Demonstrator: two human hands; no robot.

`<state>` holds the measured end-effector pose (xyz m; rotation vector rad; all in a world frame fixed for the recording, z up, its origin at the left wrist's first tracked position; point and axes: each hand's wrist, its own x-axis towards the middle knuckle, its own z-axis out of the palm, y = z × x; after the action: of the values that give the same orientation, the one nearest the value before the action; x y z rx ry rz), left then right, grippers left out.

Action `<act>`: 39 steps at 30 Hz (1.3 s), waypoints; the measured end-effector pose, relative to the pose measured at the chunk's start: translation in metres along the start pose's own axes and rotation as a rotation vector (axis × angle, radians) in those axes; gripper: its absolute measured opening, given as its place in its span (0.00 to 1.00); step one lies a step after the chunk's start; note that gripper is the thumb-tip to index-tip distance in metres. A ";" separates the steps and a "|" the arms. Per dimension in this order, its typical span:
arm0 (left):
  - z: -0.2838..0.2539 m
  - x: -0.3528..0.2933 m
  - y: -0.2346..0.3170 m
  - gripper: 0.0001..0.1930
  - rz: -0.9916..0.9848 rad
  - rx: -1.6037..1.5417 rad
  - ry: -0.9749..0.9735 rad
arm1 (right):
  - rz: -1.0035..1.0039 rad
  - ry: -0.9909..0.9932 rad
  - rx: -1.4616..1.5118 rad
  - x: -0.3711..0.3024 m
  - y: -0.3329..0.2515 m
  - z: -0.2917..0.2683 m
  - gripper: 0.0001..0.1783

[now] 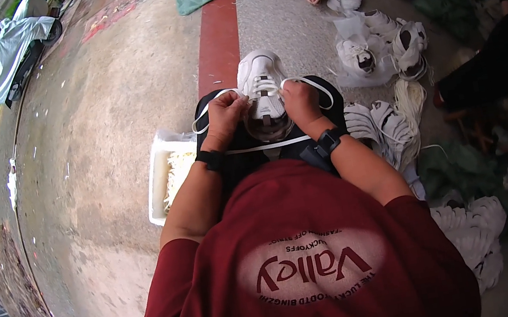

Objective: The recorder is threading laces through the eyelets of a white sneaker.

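Pinching white lace [194, 127] left of white shoe [261, 71], left hand [226, 113] nearly closed; right hand [302, 102], right of shoe, curls around lace, fingertips hidden.

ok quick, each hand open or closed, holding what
Left hand: closed, pinching white lace beside the shoe.
Right hand: closed on white lace across from it.
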<state>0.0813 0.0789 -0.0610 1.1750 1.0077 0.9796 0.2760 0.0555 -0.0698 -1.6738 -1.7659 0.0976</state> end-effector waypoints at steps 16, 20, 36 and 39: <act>-0.002 0.006 -0.009 0.06 0.051 0.270 0.099 | -0.017 -0.014 0.033 -0.011 -0.017 -0.013 0.02; 0.005 0.013 -0.007 0.06 0.215 0.529 0.155 | -0.327 -0.078 0.254 0.000 -0.033 -0.015 0.03; 0.010 0.013 -0.025 0.08 0.129 0.318 0.240 | -0.309 -0.239 0.168 -0.002 -0.037 0.001 0.07; 0.011 0.015 -0.017 0.08 0.146 0.524 0.240 | -0.278 -0.263 0.103 -0.001 -0.038 0.001 0.14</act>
<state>0.0966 0.0886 -0.0783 1.6042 1.4428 1.0189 0.2433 0.0487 -0.0526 -1.3772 -2.1340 0.2888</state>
